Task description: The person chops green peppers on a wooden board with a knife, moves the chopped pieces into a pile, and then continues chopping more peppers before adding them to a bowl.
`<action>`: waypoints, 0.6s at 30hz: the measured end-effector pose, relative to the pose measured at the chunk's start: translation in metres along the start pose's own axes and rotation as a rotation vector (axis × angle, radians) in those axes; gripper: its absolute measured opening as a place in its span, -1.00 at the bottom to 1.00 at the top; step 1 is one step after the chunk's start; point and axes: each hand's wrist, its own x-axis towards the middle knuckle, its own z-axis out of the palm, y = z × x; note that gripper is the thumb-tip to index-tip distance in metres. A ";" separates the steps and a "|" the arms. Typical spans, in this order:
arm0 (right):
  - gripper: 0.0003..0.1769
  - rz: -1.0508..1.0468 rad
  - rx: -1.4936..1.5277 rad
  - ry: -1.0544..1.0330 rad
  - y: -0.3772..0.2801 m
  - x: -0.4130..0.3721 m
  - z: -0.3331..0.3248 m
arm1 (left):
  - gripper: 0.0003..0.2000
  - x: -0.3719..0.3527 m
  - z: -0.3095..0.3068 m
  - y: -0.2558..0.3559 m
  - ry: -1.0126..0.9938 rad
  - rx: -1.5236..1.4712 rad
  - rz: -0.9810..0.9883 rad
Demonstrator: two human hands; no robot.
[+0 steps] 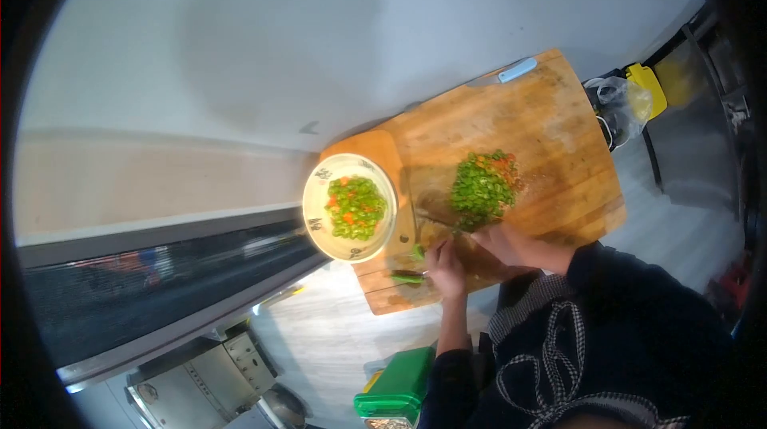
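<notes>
My left hand (445, 267) is closed near the front edge of a wooden cutting board (551, 133), its fingers pinched together. Beside its fingertips lie a green pepper piece (418, 252) and a longer green strip (409, 278). My right hand (497, 244) is also closed, just right of the left one and below a heap of chopped green and orange vegetables (483, 185). A dark, blade-like shape shows left of the heap, too blurred to name. What either hand grips is hidden.
A patterned bowl (311, 225) of diced green and orange vegetables stands at the board's left end. A light-blue handle (518, 70) lies by the far edge. A wall rises behind. A green bin (399, 385) stands below; a plastic bag (627, 101) is at right.
</notes>
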 end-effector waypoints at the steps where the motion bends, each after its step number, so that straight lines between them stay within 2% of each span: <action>1: -0.50 0.010 -0.053 -0.082 0.010 0.004 -0.004 | -0.82 0.003 -0.001 0.004 -0.007 -0.012 0.023; 4: -0.50 0.095 0.080 -0.108 0.012 -0.001 -0.029 | -0.83 0.005 0.015 0.005 -0.046 -0.003 -0.020; 5: -0.50 0.115 -0.029 -0.076 0.014 0.000 -0.025 | -0.83 0.009 0.022 0.003 -0.024 -0.012 0.013; 8: -0.48 0.062 0.045 -0.034 -0.009 -0.010 -0.033 | -0.87 0.017 0.020 0.010 0.011 -0.069 0.023; 11: -0.47 0.150 0.025 -0.139 -0.004 -0.008 -0.028 | -0.91 0.017 0.025 0.005 0.017 -0.102 -0.027; 14: -0.46 0.063 0.023 -0.064 0.002 -0.010 -0.022 | -0.92 0.020 0.022 0.009 -0.010 -0.130 -0.083; 17: -0.44 0.202 -0.095 -0.071 -0.013 -0.010 -0.021 | -0.91 0.020 0.025 0.004 0.017 -0.084 -0.052; 18: -0.43 0.157 -0.082 0.000 -0.010 -0.008 -0.015 | -0.90 0.020 0.025 0.005 -0.010 -0.064 -0.038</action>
